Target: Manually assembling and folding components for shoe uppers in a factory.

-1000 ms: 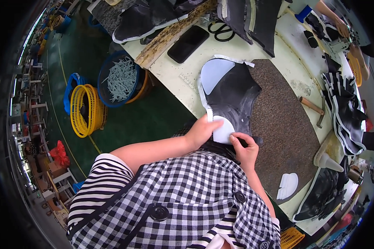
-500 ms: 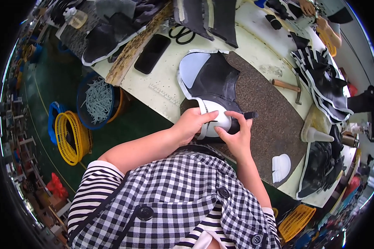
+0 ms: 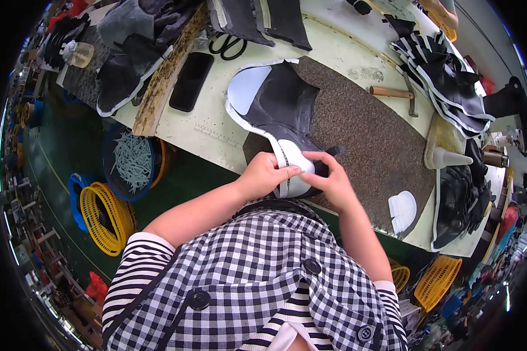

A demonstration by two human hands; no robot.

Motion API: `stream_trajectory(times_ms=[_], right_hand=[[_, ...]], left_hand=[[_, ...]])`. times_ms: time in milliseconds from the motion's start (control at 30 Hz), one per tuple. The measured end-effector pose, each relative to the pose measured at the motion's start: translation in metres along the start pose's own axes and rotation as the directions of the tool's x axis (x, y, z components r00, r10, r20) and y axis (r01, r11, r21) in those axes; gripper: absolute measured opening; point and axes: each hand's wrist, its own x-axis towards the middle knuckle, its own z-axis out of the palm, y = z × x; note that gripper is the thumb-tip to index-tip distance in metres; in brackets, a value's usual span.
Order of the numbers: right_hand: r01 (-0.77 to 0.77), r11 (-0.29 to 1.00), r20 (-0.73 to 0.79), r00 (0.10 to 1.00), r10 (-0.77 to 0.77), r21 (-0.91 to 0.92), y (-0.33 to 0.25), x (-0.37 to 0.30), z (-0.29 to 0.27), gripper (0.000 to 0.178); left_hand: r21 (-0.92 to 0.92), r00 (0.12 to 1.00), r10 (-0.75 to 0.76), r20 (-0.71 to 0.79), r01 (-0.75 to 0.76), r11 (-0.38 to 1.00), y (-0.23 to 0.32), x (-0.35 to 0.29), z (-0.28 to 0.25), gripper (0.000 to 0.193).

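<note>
A black boot upper (image 3: 287, 99) with a white edge lies over the brown speckled board (image 3: 357, 140) at the table's near side. Its far end bears a pale blue-grey patch (image 3: 247, 89); the near end carries a white rounded stiffener piece (image 3: 293, 153). My left hand (image 3: 260, 175) is closed on the near end's left edge, thumb on top and the other fingers mostly hidden beneath. From the right, my right hand (image 3: 337, 185) grips the same end, thumb and index finger on the white piece. Both thumb tips nearly meet there.
Beyond the upper lie a phone (image 3: 191, 82) and black-handled scissors (image 3: 227, 48). A hammer (image 3: 392, 92) rests at right, near stacked black uppers (image 3: 445, 88). White cut pieces (image 3: 403, 210) lie on the board's right end. Baskets (image 3: 104, 219) stand on the floor at left.
The thumb and index finger of my right hand have drawn closer together over the white piece. The whole view has shifted and turned slightly, while the upper stays in both hands.
</note>
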Motion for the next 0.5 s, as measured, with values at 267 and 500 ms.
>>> stream_trajectory(times_ms=[267,500], right_hand=[[-0.218,0.683,0.065,0.968,0.242,0.697,0.033,-0.008,-0.032,0.056],[-0.128,0.983,-0.038,0.990,0.134,0.131,-0.036,0.005,0.019,0.056]], left_hand=[[-0.161,0.991,0.130,-0.031,-0.134,0.978,0.015,-0.020,0.002,0.020],[0.145,0.967,0.242,-0.085,-0.228,0.963,0.008,-0.018,-0.005,0.021]])
